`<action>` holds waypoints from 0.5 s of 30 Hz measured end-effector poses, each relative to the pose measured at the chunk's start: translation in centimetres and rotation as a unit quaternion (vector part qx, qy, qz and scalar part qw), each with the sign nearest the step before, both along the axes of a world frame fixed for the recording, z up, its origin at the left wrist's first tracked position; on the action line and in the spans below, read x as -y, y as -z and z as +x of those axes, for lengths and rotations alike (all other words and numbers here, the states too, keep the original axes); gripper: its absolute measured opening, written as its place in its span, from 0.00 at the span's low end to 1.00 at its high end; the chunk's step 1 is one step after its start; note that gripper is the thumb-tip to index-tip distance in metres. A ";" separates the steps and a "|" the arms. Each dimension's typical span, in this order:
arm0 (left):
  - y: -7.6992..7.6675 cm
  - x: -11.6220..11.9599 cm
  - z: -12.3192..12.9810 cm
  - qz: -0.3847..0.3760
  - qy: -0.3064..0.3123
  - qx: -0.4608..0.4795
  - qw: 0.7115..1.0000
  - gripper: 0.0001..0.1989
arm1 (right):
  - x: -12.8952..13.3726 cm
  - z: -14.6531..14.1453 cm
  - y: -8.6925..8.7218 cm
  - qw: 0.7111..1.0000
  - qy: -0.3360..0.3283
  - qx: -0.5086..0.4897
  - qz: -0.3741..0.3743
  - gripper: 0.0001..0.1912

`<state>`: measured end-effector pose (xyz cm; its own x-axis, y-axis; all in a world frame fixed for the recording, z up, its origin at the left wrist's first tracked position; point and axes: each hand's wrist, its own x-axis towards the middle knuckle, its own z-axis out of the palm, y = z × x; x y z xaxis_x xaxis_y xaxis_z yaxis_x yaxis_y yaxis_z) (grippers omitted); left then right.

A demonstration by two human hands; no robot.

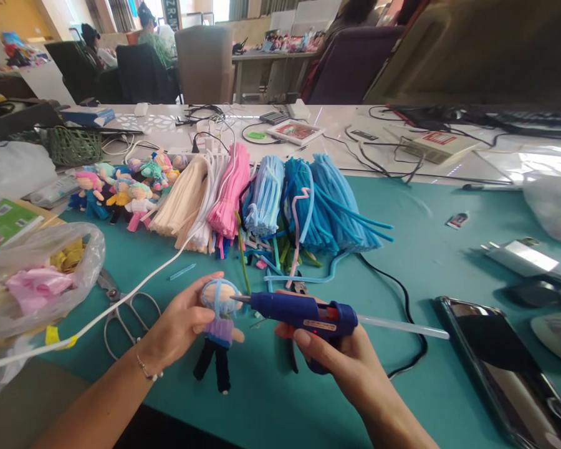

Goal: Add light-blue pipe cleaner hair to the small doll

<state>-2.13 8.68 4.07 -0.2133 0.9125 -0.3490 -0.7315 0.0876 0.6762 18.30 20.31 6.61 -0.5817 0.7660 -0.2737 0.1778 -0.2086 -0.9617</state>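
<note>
My left hand (184, 321) grips a small doll (219, 333) by its head. The doll has a pale round head with light blue strands across it, a purple and blue top and black legs. My right hand (330, 352) is wrapped round the handle of a dark blue glue gun (303, 312), whose metal tip points left at the doll's head. A clear glue stick (404, 325) juts from the back of the gun. Behind both hands lie bundles of beige (182, 196), pink (229, 199) and blue (339, 206) fuzzy stems.
Scissors (126, 312) and a plastic bag (86, 274) lie at left, under a white cable. Several finished dolls (121, 187) stand behind. A phone (500, 368) and a charger (523, 257) are on the right. People (152, 37) sit in the background.
</note>
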 end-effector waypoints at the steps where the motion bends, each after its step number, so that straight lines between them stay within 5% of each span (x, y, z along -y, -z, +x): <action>1: 0.0 0.0 0.0 -0.003 -0.002 -0.009 1.000 0.26 | 0.0 0.0 0.0 1.000 0.002 -0.005 -0.001 0.32; 15: 0.2 0.1 0.0 -0.028 -0.012 -0.056 0.998 0.29 | 0.0 0.0 -0.2 1.000 -0.013 0.018 0.000 0.32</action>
<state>-2.18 8.61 3.87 -0.2764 0.8863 -0.3715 -0.6533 0.1103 0.7491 18.34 20.28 6.80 -0.5913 0.7508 -0.2942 0.2176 -0.2027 -0.9548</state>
